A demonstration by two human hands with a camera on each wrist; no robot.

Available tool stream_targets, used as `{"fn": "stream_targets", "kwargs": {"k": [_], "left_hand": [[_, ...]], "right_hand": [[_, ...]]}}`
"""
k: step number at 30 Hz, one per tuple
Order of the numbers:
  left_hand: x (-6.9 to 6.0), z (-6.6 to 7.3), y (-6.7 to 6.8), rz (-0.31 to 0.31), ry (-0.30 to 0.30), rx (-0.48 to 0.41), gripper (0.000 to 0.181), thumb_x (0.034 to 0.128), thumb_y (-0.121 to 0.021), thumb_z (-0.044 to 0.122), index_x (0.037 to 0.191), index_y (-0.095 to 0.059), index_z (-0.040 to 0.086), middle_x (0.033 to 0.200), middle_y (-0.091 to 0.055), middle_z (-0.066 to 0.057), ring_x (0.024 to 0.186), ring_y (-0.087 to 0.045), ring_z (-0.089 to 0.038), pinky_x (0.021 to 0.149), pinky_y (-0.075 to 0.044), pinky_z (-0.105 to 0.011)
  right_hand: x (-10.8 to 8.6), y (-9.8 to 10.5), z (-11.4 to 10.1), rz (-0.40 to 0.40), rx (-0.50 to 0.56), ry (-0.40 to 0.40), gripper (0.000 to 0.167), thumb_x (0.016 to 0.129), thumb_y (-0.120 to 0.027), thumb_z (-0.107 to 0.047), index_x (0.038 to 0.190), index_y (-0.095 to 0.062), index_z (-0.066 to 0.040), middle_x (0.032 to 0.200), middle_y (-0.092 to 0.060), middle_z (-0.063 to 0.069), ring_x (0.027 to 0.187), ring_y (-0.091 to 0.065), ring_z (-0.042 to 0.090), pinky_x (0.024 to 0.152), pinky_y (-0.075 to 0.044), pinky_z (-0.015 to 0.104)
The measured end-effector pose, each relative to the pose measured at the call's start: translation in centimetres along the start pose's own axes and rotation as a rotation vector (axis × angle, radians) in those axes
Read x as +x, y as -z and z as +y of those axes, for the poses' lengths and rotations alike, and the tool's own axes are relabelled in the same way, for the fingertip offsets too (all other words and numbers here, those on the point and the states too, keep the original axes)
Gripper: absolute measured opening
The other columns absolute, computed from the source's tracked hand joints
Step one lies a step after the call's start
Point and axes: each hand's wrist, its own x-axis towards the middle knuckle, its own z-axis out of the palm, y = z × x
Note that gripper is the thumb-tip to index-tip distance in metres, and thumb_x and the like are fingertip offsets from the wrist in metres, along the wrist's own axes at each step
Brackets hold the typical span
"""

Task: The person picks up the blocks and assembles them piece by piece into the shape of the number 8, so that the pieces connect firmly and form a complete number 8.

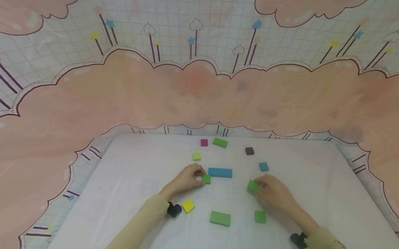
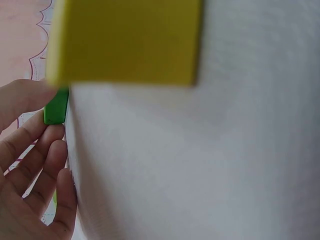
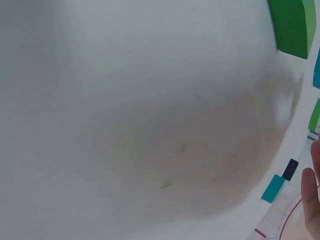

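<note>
My left hand [image 1: 187,178] pinches a small green block [image 1: 206,179] between thumb and fingers, just below the left end of a long blue block [image 1: 220,172]. In the left wrist view, the same green block [image 2: 56,106] sits between thumb and fingertips. On the other side, my right hand [image 1: 274,191] pinches a second small green block [image 1: 252,185], slightly tilted, apart from the blue block. Whether this block touches the table cannot be made out. Only some fingers [image 3: 311,200] show in the right wrist view, and the held block is not seen between them.
A longer green block [image 1: 220,218], a yellow block [image 1: 188,206] and a green block [image 1: 260,216] lie nearer. Farther back are lime [image 1: 196,156], magenta [image 1: 204,142], green [image 1: 220,142], dark [image 1: 249,151] and small blue [image 1: 263,166] blocks on the white table [image 1: 124,209].
</note>
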Motion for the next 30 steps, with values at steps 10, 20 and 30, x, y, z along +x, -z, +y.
{"fn": "stream_targets", "kwargs": {"k": [10, 20, 30], "left_hand": [[0.0, -0.1, 0.0, -0.001, -0.013, -0.001, 0.024, 0.0810, -0.075, 0.017, 0.103, -0.065, 0.015, 0.100, -0.061, 0.002, 0.096, -0.055, -0.013, 0.092, -0.048, -0.034], [-0.1, 0.0, 0.0, 0.003, -0.014, 0.001, 0.025, 0.0809, -0.075, 0.016, 0.104, -0.065, 0.014, 0.100, -0.062, 0.001, 0.096, -0.055, -0.013, 0.092, -0.048, -0.033], [-0.2, 0.0, 0.0, -0.001, -0.015, 0.003, 0.026, 0.0812, -0.075, 0.017, 0.105, -0.065, 0.014, 0.101, -0.062, 0.002, 0.097, -0.055, -0.012, 0.092, -0.048, -0.033]], "right_hand": [[1.6, -0.4, -1.1, 0.002, -0.036, 0.028, 0.033, 0.086, -0.066, -0.019, 0.118, -0.064, -0.013, 0.104, -0.064, 0.001, 0.095, -0.059, 0.018, 0.081, -0.054, 0.038], [2.9, -0.7, -1.6, -0.011, -0.023, 0.082, 0.032, 0.084, -0.068, -0.016, 0.116, -0.065, -0.012, 0.101, -0.064, -0.001, 0.094, -0.059, 0.017, 0.079, -0.051, 0.032], [3.8, -0.9, -2.1, -0.068, 0.011, 0.052, 0.033, 0.085, -0.065, -0.015, 0.118, -0.064, -0.014, 0.104, -0.063, -0.001, 0.097, -0.057, 0.017, 0.081, -0.051, 0.033]]}}
